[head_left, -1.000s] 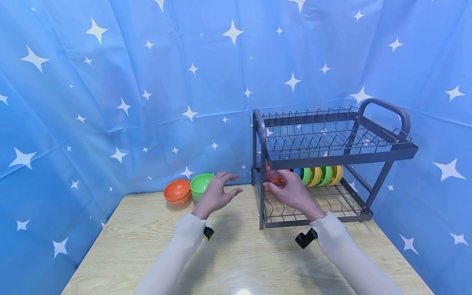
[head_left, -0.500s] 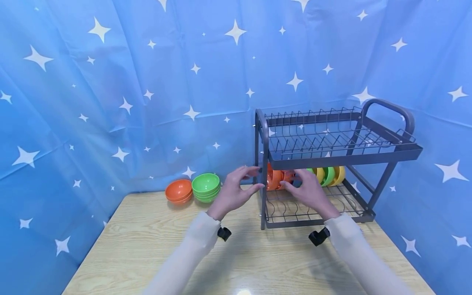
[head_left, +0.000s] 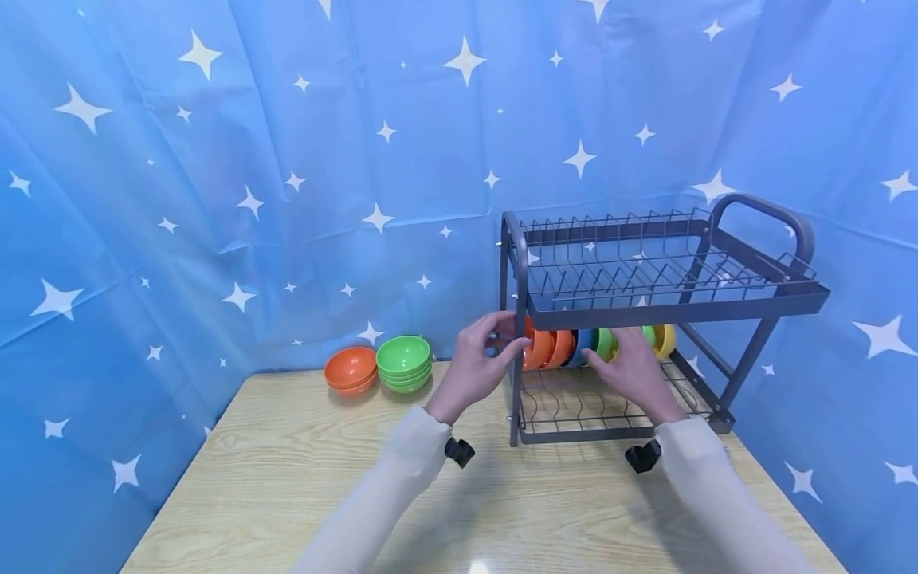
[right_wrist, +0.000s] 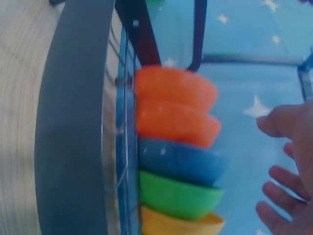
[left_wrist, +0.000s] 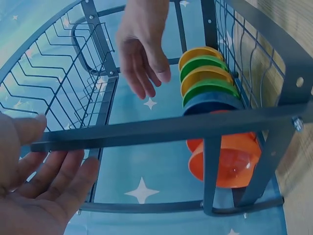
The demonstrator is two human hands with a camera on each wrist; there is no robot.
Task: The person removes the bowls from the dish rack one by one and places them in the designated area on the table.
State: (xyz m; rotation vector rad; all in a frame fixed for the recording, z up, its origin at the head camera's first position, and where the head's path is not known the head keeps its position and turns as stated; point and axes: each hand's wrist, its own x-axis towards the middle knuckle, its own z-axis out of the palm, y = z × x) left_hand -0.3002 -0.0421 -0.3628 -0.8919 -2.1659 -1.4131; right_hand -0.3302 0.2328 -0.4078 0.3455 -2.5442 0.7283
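My left hand [head_left: 476, 363] is at the left side of the dark metal dish rack [head_left: 522, 383], its fingers behind the post and its thumb in front. In the left wrist view, this hand's fingers [left_wrist: 63, 176] lie fairly straight around the bar. My right hand [head_left: 634, 371] reaches between the tiers, holding nothing, with thumb and fingers spread. Bowls stand on edge in a row on the lower tier: orange bowls [head_left: 539, 351], a blue bowl [head_left: 579, 348], then green and yellow bowls [head_left: 667, 341]. The right hand hides part of the row in the head view.
Left of the rack, stacked green bowls [head_left: 404, 363] stand by stacked orange bowls [head_left: 350, 371] on the wooden table [head_left: 301, 462]. The rack's upper tier [head_left: 645, 271] has wire slots. A blue star-patterned curtain [head_left: 344, 159] hangs close behind.
Both hands have moved right. The left has come from near the green bowls to the rack's post; the right has slid along the row, uncovering the orange and blue bowls.
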